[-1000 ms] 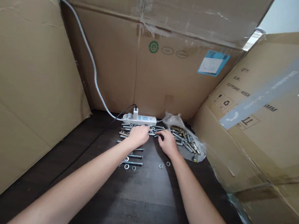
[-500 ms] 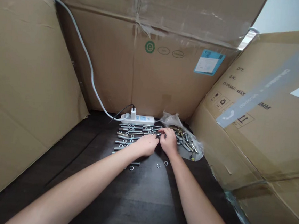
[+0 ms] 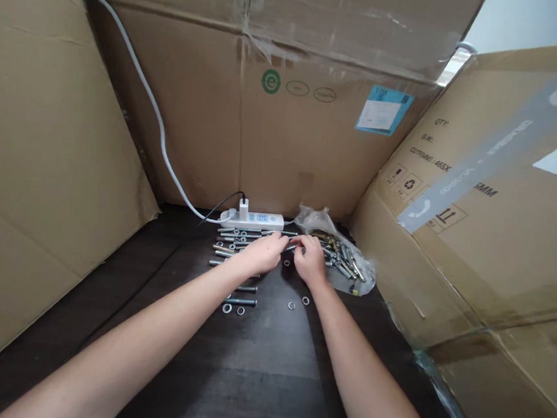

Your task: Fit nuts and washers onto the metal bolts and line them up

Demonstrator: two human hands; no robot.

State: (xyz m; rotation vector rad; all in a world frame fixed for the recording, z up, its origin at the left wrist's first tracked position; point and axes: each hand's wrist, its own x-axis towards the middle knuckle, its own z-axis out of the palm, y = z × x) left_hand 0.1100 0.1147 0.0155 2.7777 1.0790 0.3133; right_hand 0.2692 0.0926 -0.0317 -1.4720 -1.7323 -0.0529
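My left hand [image 3: 267, 253] is closed, its thumb and fingertips pinched at the left end of a small silvery bolt [image 3: 291, 246]. From the other side my right hand [image 3: 310, 258] closes its fingers on the same bolt, and the fingertips of both hands nearly meet. The bolt is mostly hidden by the fingers. A loose nut [image 3: 287, 262] lies on the table just below the hands. Rows of bolts [image 3: 245, 302] with washers and nuts lie to the left, partly covered by my left forearm. Beside my right hand, a clear plastic bag [image 3: 367, 276] holds a heap of bolts.
Two loose rings [image 3: 305, 300] lie on the dark table [image 3: 264, 377] before the hands, and a flat washer [image 3: 227, 308] near the lowest bolt. A white power strip [image 3: 270, 221] with a plugged-in charger stands behind. Large cardboard boxes [image 3: 307, 153] wall in three sides.
The view has shifted slightly to the right. Both hands stay close together over the same spot, and the nut below them now shows. My left forearm uncovers more of the nearest bolts and a washer.
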